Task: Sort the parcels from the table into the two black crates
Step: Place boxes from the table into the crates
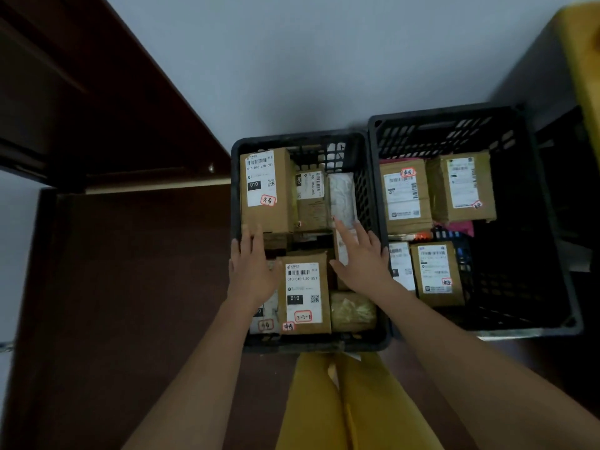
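Two black crates side by side on the floor against a pale wall, walls touching. Dark wooden table [113,254] to the left of them.

Left crate [238,147], nearly full:
- tall brown box [264,190] at back left, label "010" with a red-edged sticker
- smaller brown box [311,199] just right of it, label on top
- white wrapped parcel [341,196] against the right wall
- brown box [305,292] at front centre, label "010", two red-edged stickers near its lower edge
- pale parcel [266,316] at front left, mostly under the left forearm
- yellowish padded bag [352,311] at front right
- one more parcel [341,245] under the right hand, partly hidden
Seven visible; the layer beneath is too dark to count.

Right crate [532,151], roughly half full; right side dark:
- two brown boxes at back, left one [404,196] and right one [461,188], each labelled with a red-edged sticker
- brown box [436,274] at front, labelled
- white-labelled parcel [401,264] just left of it, partly hidden by the right forearm
- pink and dark-blue items [459,230] between the rows, kind unclear
Four clear parcels plus those bits.

Hands: both in the left crate, well apart, fingers straight. Left hand [251,264] lies flat at the left wall, touching the front centre box's left edge, fingertips at the foot of the tall box. Right hand [360,258] is spread flat on the partly hidden parcel. Neither grips anything.

Yellow trousers [341,404] show at the bottom.
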`<state>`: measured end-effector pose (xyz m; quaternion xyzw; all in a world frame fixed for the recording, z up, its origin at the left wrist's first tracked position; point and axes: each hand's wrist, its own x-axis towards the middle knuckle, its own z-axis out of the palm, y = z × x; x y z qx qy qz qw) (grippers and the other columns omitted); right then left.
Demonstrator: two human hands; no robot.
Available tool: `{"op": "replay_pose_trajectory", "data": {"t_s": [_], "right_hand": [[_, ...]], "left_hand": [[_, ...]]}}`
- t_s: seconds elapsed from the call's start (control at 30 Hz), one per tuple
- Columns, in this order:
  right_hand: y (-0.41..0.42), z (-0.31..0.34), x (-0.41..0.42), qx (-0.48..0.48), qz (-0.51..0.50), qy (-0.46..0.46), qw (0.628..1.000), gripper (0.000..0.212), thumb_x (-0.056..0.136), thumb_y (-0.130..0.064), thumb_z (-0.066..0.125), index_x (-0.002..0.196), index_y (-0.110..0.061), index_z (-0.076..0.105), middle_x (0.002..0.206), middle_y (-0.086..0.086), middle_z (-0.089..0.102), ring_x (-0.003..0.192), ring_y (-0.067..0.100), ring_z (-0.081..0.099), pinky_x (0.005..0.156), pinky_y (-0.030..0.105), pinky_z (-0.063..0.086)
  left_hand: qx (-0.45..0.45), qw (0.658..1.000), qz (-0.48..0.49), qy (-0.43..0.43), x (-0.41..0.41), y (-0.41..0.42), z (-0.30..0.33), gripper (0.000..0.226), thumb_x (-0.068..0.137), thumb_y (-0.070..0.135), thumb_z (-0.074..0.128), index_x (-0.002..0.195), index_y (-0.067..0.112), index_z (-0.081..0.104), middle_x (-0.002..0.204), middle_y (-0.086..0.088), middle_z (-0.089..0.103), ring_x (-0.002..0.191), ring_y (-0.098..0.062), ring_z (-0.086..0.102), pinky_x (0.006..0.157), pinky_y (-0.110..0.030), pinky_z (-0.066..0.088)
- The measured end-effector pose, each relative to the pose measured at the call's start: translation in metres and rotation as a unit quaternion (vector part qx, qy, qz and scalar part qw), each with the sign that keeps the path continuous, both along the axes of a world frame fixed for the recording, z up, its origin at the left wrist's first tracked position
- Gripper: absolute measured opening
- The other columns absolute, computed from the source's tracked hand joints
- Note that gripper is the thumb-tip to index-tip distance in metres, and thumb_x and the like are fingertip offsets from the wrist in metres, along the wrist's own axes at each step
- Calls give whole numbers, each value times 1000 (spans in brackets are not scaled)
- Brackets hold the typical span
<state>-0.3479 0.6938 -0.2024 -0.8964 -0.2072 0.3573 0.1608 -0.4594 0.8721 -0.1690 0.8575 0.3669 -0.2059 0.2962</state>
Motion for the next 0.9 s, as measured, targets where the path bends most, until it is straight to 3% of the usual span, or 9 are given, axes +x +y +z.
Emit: {"op": "replay_pose_trajectory", "data": {"t_s": [0.17,0.5,0.9], "right_hand": [[-26,44,-13,5,-53,-22,998,80,99,-38,53,154,-46,-4,165,2,-4,150,34,1,117,62,11],[-85,123,-80,0,-111,-89,990,83,98,-37,56,153,-47,-4,165,2,-4,150,34,0,117,62,11],[-210,192,-80,-4,-210,-159,965,81,99,-37,53,154,-45,-6,165,2,-7,150,36,1,117,61,11]], "left_hand": [[-23,999,11,-29,-17,-24,38,87,96,36,56,156,28,-6,162,-4,-16,148,-29,-12,120,-55,11],[43,990,-99,-94,-56,-64,119,89,96,40,56,155,25,-9,161,-7,-17,148,-33,-9,120,-54,12],[57,968,-216,-116,-14,-168,170,83,97,43,52,156,24,-2,162,-7,-12,149,-32,-7,121,-49,12]]}}
